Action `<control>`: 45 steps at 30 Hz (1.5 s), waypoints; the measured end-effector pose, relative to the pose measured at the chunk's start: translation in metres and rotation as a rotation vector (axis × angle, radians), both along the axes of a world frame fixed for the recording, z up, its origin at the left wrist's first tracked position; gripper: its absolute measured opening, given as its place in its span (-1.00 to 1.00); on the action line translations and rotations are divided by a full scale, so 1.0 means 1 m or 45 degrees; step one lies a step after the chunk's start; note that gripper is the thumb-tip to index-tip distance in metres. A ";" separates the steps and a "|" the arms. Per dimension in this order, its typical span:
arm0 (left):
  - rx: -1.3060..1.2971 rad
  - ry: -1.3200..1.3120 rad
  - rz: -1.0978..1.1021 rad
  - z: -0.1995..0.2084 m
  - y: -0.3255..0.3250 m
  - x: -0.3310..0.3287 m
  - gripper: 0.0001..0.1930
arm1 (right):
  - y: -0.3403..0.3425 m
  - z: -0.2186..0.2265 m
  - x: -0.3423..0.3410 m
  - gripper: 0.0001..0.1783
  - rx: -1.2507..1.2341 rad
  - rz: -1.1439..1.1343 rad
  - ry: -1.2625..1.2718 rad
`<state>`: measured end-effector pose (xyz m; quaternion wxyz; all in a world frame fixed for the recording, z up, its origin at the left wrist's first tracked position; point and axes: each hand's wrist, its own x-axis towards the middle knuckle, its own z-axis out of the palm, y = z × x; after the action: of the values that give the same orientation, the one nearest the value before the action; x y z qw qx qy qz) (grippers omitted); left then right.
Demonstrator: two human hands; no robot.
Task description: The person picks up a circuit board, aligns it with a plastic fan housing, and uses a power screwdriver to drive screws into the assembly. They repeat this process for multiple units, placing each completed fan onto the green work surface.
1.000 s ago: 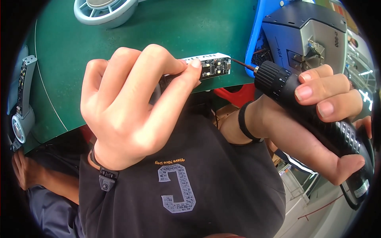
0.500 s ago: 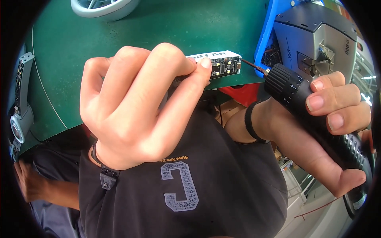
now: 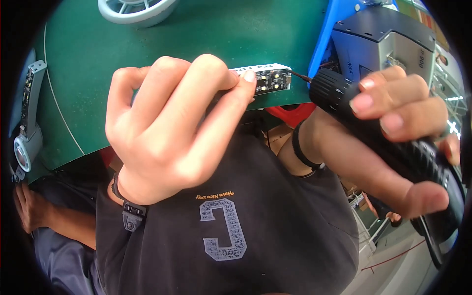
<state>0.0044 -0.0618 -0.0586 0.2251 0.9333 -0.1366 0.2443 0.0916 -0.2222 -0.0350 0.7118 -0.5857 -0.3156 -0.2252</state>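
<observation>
Thumb and forefinger of my left hand (image 3: 167, 118) pinch a narrow circuit board (image 3: 274, 81) over the green table. The board shows small yellow-white parts, and a white strip with dark print runs along its far side. My fingers hide the board's left part. In my right hand (image 3: 408, 103) is a black electric screwdriver (image 3: 337, 93), gripped with the fingers on top and the thumb underneath. Its thin dark bit (image 3: 301, 76) points left, at the far right corner of the board. Whether the tip touches there I cannot tell.
On the green table (image 3: 206, 34) a pale blue fan ring (image 3: 140, 19) lies at the far edge. A blue tray (image 3: 319, 46) and a grey box-shaped machine (image 3: 386, 44) stand at right. Another device with an exposed board (image 3: 32, 98) lies at left, near another person's hand (image 3: 32, 209).
My right hand and the screwdriver have shifted left and slightly up in the picture. The whole view has turned a little. My left hand keeps its pinch on the board.
</observation>
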 end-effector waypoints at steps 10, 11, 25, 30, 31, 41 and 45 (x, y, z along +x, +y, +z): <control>0.001 0.089 -0.025 0.020 -0.016 0.001 -0.71 | -0.096 0.054 0.003 -0.37 0.341 -0.311 0.159; 0.000 0.087 -0.006 0.020 -0.017 0.000 -0.71 | -0.114 0.063 0.015 -0.39 0.311 -0.381 -0.021; -0.090 0.047 0.007 0.041 -0.034 0.024 -0.65 | -0.106 0.100 0.062 -0.34 -0.110 -0.459 0.008; -0.080 0.159 0.029 0.048 -0.034 0.026 -0.64 | -0.099 0.108 0.047 -0.23 0.316 -0.028 0.214; -0.095 0.127 0.011 0.047 -0.034 0.029 -0.64 | -0.099 0.107 0.037 -0.33 0.170 -0.064 0.066; -0.051 0.026 0.014 0.046 -0.044 0.046 -0.64 | -0.103 0.087 0.034 -0.29 -0.274 -0.091 -0.154; -0.045 0.023 0.008 0.052 -0.050 0.052 -0.64 | -0.109 0.088 0.042 -0.30 -0.274 -0.122 -0.070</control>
<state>0.0565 -0.1116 -0.0067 0.2419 0.9318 -0.1272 0.2389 0.1340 -0.3316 0.0534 0.6244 -0.6666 -0.3291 -0.2399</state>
